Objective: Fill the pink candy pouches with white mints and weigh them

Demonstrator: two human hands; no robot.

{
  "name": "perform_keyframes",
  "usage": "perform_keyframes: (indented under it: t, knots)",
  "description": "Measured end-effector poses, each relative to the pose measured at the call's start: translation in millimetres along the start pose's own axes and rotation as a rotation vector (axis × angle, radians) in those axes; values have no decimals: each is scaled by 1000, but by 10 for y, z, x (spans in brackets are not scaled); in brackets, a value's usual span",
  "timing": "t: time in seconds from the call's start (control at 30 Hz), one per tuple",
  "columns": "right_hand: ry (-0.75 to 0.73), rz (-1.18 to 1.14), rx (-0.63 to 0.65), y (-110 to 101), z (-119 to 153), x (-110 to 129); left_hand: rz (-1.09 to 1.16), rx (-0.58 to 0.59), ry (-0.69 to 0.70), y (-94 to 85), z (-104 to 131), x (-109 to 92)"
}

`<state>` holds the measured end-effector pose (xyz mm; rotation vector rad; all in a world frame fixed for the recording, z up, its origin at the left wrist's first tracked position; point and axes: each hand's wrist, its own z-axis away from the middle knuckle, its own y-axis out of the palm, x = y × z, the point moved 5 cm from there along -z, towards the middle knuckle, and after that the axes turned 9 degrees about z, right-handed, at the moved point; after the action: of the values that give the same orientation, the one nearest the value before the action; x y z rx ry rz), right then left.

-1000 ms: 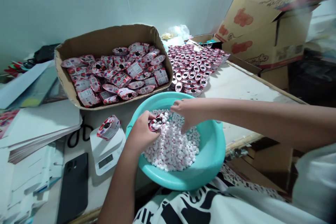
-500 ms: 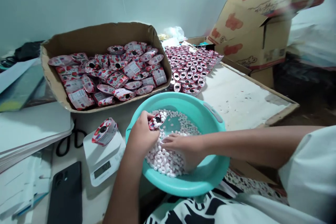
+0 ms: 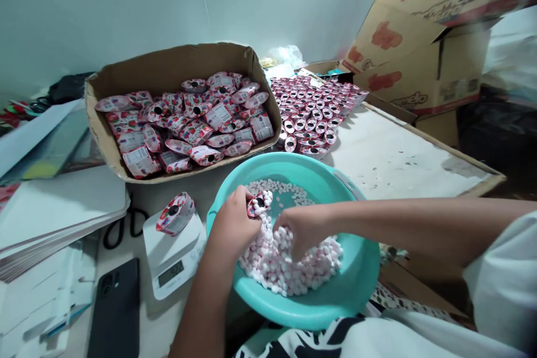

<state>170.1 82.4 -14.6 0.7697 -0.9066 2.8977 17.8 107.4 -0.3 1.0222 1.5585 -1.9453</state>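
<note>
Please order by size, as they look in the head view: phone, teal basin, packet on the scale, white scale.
Teal basin
White scale and phone, cut off below: too alike to rank
Packet

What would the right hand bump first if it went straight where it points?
The right hand would probably meet the small white pieces first, then maybe the left hand; depth is unclear.

Scale display (image 3: pixel 170 273): looks like 922, decimal unclear. Carton (image 3: pixel 419 50): partial "melo", 2 spots. Packets (image 3: pixel 196 132): print too small.

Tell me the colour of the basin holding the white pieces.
Turquoise; the basin shows best in the head view.
</note>
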Motion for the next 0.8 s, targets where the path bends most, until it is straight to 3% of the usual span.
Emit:
perform_keyframes:
  t: [0.17,0.27,0.43,0.53,0.67,0.73,0.8]
  knots:
    - [-164,0,-414,-619,53,124,42,42,59,26,-7,-28]
    - [-228,123,-563,-755,63,259,64,54,83,11,2,-35]
    - [-281,339,-562,-679,222,493,120,-21,30,-61,12,-9]
    - [-315,391,-620,-714,426,517,167,-62,9,-86,10,-19]
    - [-193,442,-624,-861,461,177,243,-137,-3,-114,12,-34]
    - [-181,565,-562,-849,287,-43,264,-161,-14,-118,18,-29]
    - [-262,567,-461,-732,3,-201,272,-183,-23,-120,27,-22]
